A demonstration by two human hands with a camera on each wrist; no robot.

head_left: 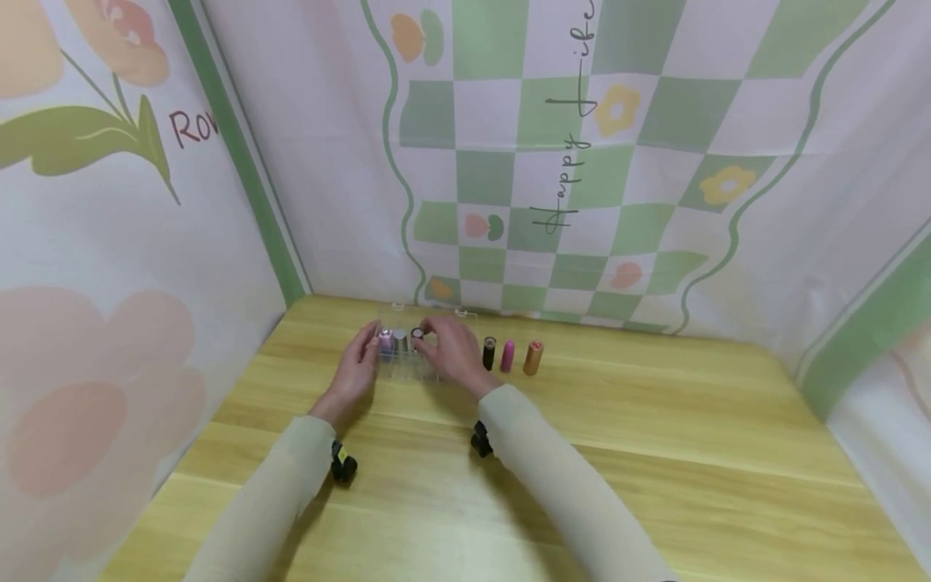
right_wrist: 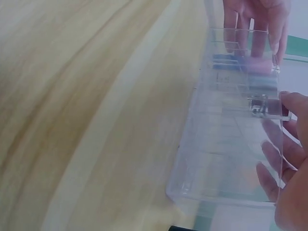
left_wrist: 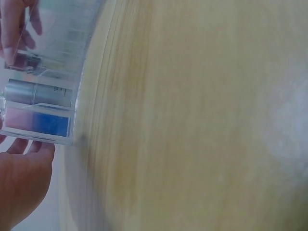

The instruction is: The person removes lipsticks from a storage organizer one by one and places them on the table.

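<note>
- My right hand (head_left: 452,349) pinched a dark tube (head_left: 417,335) between thumb and finger, in the clear box (right_wrist: 221,178).
- My left hand (head_left: 356,361) touched the box's left end, fingers nearly straight.
- A pink-and-blue item (left_wrist: 36,121) and a silver tube (head_left: 400,342) filled its leftmost slots.
- Just right stood a black tube (head_left: 490,354), magenta tube (head_left: 507,356) and copper tube (head_left: 533,358).
- The surface (head_left: 655,420) stretched wide rightward; its far edge lay close behind the box.

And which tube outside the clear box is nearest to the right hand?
The black tube; the pink tube and copper tube stand farther from the right hand.
</note>
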